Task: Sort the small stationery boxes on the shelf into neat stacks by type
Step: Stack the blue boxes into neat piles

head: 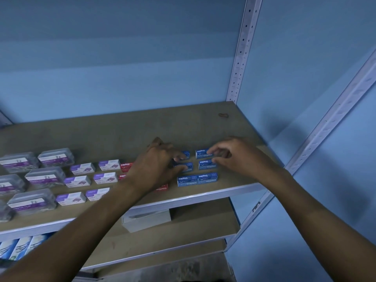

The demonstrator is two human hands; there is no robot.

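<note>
Head view, looking down on a brown shelf (142, 131) in a metal rack against a blue wall. Blue staples boxes (207, 178) at the right end of the shelf, laid flat in two columns of three rows, the front pair touching side by side near the front edge. Left hand (157, 165) over the left column, fingers curled down, fingertips touching the middle and rear blue boxes there; a firm grip or a mere touch, cannot tell. Right hand (230, 154) over the right column, fingers curled, thumb and fingertips pinching the right end of the rear blue box (203, 153) and touching the one just in front of it (207, 164). Red staples boxes (126, 166) just left of the blue ones, mostly hidden beneath the left forearm, one showing near the front edge (161, 188). Further left, white-and-purple boxes (82, 168) in rows, slightly apart from one another. At the far left, clear plastic cases with purple labels (56, 157), also in rows. Below, on the lower shelf, a plain white box (146, 219) and, at the left edge, a few blue-and-white packs (18, 248) standing side by side.
</note>
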